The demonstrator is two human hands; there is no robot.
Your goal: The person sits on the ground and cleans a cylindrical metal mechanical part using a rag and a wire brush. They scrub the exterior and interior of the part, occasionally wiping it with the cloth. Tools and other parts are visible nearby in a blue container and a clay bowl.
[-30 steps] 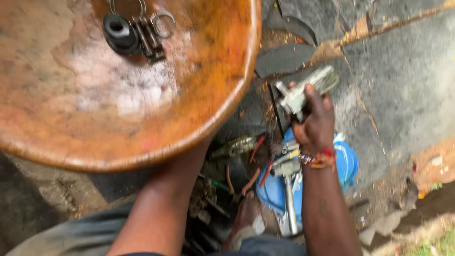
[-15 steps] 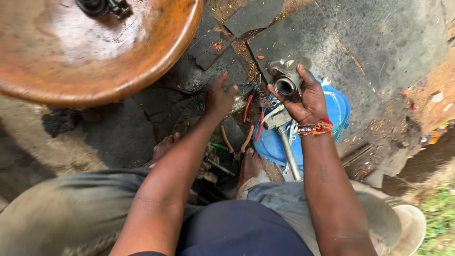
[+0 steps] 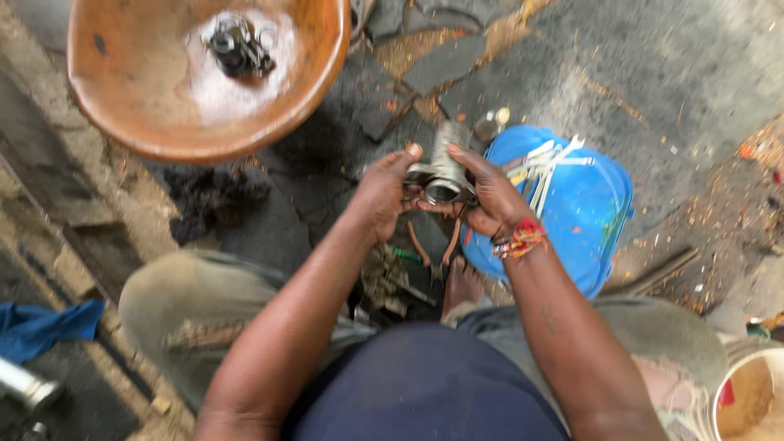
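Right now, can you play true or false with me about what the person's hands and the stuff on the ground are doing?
1. Both hands hold one metal cylinder part. True: the left hand and the right hand each grip a side of it.
2. The big rusty orange bowl has nothing in it. False: dark metal parts lie in it.
3. Shiny wrenches lie on the blue plastic lid. True.
4. The beaded wristband is on the left wrist. False: it is on the right wrist.
5. Red-handled pliers lie on the ground below the hands. True.
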